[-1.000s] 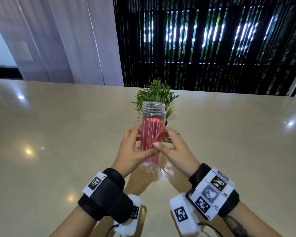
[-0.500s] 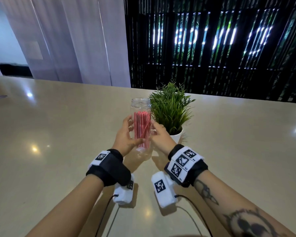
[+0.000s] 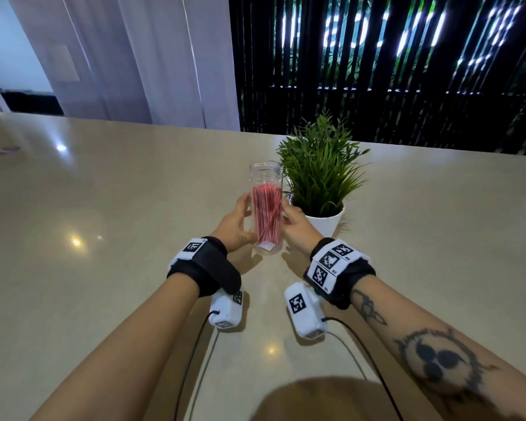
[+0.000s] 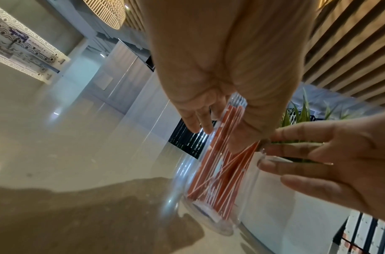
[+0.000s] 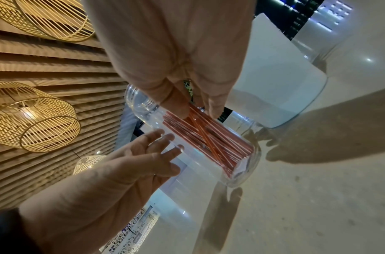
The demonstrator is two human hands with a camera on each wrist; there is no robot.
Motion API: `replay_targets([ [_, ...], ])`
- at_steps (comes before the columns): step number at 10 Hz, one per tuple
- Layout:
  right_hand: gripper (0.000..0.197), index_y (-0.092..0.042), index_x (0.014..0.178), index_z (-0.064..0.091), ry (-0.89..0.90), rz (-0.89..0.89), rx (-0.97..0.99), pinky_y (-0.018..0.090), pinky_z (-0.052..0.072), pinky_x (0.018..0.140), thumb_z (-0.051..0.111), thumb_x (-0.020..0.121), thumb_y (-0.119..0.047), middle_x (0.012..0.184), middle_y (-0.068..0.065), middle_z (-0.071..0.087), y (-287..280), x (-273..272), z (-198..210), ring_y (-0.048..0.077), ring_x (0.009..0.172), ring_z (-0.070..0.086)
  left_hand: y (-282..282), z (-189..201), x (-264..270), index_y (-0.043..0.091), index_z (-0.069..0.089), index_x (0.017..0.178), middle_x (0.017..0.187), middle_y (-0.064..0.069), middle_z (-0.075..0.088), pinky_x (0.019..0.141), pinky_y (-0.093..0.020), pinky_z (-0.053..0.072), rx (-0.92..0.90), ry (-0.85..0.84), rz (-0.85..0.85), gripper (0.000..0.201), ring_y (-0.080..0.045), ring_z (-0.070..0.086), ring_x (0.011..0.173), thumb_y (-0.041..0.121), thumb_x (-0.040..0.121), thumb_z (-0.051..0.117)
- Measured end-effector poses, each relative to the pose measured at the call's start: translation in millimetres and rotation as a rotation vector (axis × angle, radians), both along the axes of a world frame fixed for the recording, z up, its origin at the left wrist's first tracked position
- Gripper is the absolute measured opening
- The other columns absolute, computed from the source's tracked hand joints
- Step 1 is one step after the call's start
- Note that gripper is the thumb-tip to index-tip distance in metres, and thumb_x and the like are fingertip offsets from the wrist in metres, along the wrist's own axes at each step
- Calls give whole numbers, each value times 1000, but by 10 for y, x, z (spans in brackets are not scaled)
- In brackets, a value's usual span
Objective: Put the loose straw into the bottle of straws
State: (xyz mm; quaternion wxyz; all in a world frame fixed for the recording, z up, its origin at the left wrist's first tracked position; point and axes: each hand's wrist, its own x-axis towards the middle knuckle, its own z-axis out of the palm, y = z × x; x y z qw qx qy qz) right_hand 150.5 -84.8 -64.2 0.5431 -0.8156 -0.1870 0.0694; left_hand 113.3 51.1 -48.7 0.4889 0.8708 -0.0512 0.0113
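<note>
A clear plastic bottle [image 3: 266, 177] stands upright on the beige table [image 3: 104, 238], just left of a potted plant. Inside it is a bunch of red-and-white striped straws [image 3: 266, 214], one of them leaning diagonally across the others [image 4: 215, 180]. My left hand [image 3: 245, 220] is at the bottle's left side and my right hand [image 3: 287, 214] at its right side. In both wrist views the fingers look straight and touch the bottle's wall [image 5: 143, 106], with each thumb lying over its front. The bottle mouth is uncapped. I see no straw outside the bottle.
A green plant [image 3: 319, 171] in a white pot [image 3: 325, 221] stands right against my right hand. Black cables [image 3: 195, 344] trail from the wrist cameras toward me. Glossy tabletop stretches wide on both sides. Curtains and a dark slatted wall lie beyond the far edge.
The bottle has moved away from me, from in front of the plant to its left side, with my arms stretched out. My fingers have straightened from a firm hold to a light touch.
</note>
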Motion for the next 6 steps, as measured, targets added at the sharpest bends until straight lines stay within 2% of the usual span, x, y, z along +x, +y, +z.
replay_targets([
  [1, 61, -19, 134, 39, -2, -4, -5, 44, 39, 105, 50, 76, -5, 124, 21, 49, -7, 14, -115, 31, 117, 47, -31, -49, -14, 12, 0, 143, 153, -8, 18, 98, -26, 23, -13, 3, -13, 102, -21, 28, 136, 13, 67, 67],
  [2, 73, -25, 141, 27, -13, -10, 20, 46, 33, 110, 54, 75, -8, 136, 15, 44, -22, 9, -215, 28, 128, 39, -70, -78, -34, 17, 4, 143, 148, -7, 28, 98, -24, 22, -24, -17, -30, 99, -8, 29, 122, 21, 64, 63],
  [3, 71, -22, 140, 28, -10, -29, 41, 45, 31, 111, 53, 77, 0, 137, 14, 43, -26, -133, -79, 27, 129, 38, -58, -130, -7, 19, 3, 144, 147, -9, 32, 101, -24, 23, -15, -33, -1, 98, -11, 31, 127, 17, 70, 67],
  [4, 73, -16, 143, 20, 55, -31, 92, 35, 34, 106, 52, 81, 1, 131, 7, 44, -54, -194, -39, 20, 123, 42, -61, -178, 43, 16, -12, 144, 151, -13, 26, 100, -21, 21, 45, 8, 60, 102, -26, 30, 137, 14, 78, 66],
  [5, 80, -17, 146, 8, 86, -29, 77, 29, 31, 102, 53, 82, -2, 135, 3, 36, -76, -244, -7, 18, 126, 37, -118, -105, -23, 12, -22, 140, 154, -15, 17, 101, -20, 22, 74, 41, 90, 102, -26, 27, 138, 15, 82, 62],
  [6, 67, -10, 143, 18, 88, -112, 146, 26, 30, 99, 48, 85, 2, 126, 1, 41, -93, -284, 7, 13, 121, 38, -140, -86, -84, 8, -17, 141, 155, -18, 9, 113, -32, 21, 46, -45, 209, 100, -28, 22, 140, 14, 80, 62],
])
